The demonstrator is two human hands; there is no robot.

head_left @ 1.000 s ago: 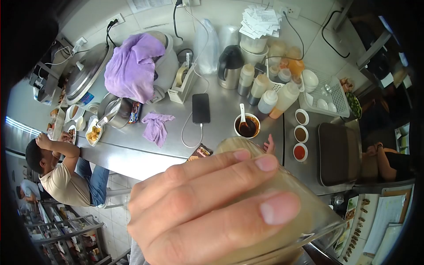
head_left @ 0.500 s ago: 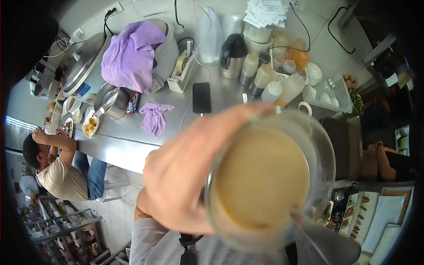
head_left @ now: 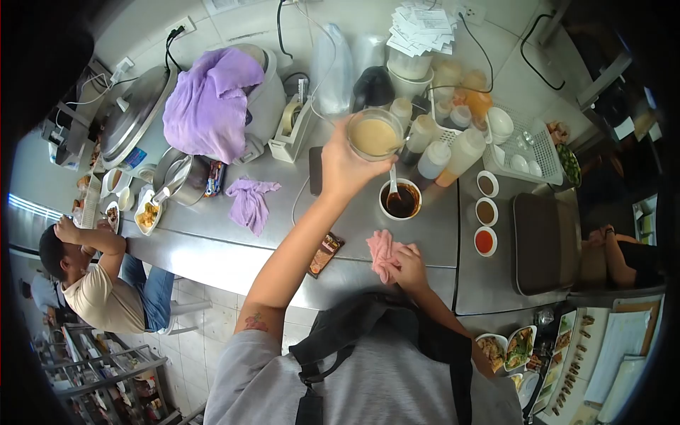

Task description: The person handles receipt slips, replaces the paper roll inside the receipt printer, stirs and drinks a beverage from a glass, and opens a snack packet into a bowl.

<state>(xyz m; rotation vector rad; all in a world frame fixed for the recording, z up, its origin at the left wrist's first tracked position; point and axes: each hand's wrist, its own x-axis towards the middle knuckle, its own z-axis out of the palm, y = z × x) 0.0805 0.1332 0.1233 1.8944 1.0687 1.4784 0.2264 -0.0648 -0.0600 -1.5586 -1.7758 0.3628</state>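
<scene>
My left hand (head_left: 346, 164) is wrapped around a clear glass (head_left: 358, 146) of light brown, milky drink (head_left: 374, 136), held up over the back of the steel table. Close below the glass is a white bowl (head_left: 383, 207) of dark sauce (head_left: 402, 205), with a white spoon (head_left: 394, 183) leaning in it. Down at the table's front, my right hand (head_left: 408, 270) has its fingers closed on a crumpled pink cloth (head_left: 382, 249). A dark snack packet (head_left: 326, 255) lies to the left of that cloth, near the front edge.
Squeeze bottles (head_left: 433, 160) crowd behind the bowl. Three small sauce cups (head_left: 486, 241) line up beside a dark tray (head_left: 544, 244) at right. Purple cloths (head_left: 250, 204), a pot (head_left: 191, 193) and a phone (head_left: 316, 170) occupy the left. A seated person (head_left: 106, 290) is at far left.
The glass, still in my left hand, has gone from close before the camera to farther off over the table. My right hand on the pink cloth, the dark sauce bowl and the packet now show.
</scene>
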